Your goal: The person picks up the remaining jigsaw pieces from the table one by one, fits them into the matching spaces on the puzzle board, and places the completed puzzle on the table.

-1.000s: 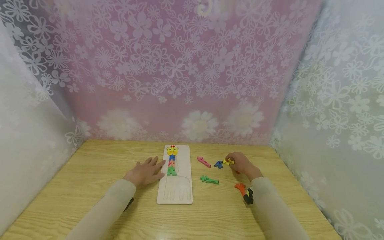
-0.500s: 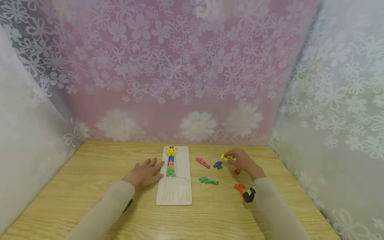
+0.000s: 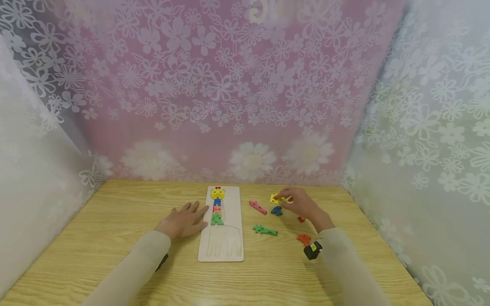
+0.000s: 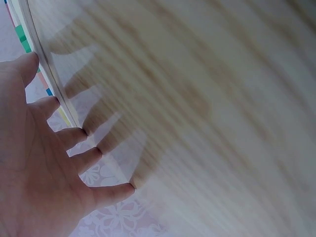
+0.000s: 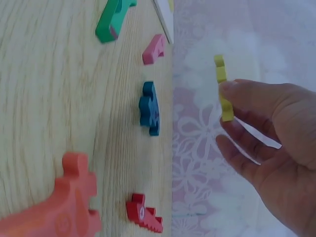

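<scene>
Between thumb and fingers, my right hand [image 3: 304,205] pinches a yellow puzzle piece [image 5: 223,91], held above the table in the right wrist view. My left hand [image 3: 181,222] lies with fingers spread, fingertips down on the table and touching or nearly touching the left edge of a pale wooden puzzle board [image 3: 234,212]. A giraffe's yellow head [image 3: 217,194] and blue, pink and green neck pieces [image 3: 217,219] sit in the board's recess; the body and leg hollows below are bare. Just under the right hand lies a blue puzzle piece [image 3: 276,211].
Right of the board lie a pink piece [image 3: 258,207] and a green piece [image 3: 265,230]. Nearer the right wrist are a small red piece [image 5: 143,213] and an orange piece [image 3: 304,239], partly hidden by the wrist camera [image 3: 312,250]. Flowered curtains surround the wooden table [image 3: 126,204].
The right hand has lifted the yellow piece and carried it left, past the blue piece, uncovering the red piece. The left hand stays at the board's edge.
</scene>
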`<state>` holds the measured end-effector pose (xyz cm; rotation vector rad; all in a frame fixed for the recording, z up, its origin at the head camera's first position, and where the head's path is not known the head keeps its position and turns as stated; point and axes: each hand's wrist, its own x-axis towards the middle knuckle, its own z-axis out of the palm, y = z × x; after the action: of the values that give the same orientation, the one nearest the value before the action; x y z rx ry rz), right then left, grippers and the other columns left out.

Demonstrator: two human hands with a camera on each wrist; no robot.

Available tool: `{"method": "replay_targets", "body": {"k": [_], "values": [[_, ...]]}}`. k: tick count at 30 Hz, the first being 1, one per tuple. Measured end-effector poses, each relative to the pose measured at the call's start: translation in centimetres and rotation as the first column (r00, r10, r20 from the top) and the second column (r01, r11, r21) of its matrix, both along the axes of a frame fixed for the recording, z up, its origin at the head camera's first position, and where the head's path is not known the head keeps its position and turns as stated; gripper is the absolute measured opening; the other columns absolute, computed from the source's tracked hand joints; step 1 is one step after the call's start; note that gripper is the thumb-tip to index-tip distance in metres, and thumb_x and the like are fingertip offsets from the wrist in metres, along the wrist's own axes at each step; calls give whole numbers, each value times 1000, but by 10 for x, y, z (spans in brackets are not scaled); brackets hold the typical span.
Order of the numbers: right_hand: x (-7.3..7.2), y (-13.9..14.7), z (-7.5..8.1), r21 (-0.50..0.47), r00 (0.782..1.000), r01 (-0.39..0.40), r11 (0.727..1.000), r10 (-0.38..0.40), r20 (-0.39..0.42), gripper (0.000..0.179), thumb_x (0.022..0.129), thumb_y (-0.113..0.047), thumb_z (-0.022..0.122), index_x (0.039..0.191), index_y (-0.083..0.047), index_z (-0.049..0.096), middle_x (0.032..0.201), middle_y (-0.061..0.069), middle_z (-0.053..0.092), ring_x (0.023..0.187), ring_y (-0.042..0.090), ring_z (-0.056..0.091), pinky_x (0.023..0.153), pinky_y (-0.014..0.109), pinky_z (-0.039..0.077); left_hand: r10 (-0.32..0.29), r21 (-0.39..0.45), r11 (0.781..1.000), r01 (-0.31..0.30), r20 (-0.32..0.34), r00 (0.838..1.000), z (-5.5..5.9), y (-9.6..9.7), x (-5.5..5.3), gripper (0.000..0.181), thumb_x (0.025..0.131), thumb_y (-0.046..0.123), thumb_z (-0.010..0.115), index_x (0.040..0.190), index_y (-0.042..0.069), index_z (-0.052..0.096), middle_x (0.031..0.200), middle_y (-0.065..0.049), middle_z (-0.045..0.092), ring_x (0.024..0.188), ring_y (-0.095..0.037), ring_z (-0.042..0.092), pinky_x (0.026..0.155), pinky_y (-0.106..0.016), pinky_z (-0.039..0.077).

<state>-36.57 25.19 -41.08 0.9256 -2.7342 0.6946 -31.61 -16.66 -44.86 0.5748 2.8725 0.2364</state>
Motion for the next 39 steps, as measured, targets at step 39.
{"method": "replay_targets", "body": {"k": [39], "values": [[26,-81,-16,-142,969,-148,979,172,179,21,95,-11,74,115,-11,79,125,10,71,118,30,66,87,39,58,-6,-10,1000,6,-2,1000,-1,0,-2,69,107,59,39,166,24,26,172,-20,21,157,-47,22,115,-82,21]]}}
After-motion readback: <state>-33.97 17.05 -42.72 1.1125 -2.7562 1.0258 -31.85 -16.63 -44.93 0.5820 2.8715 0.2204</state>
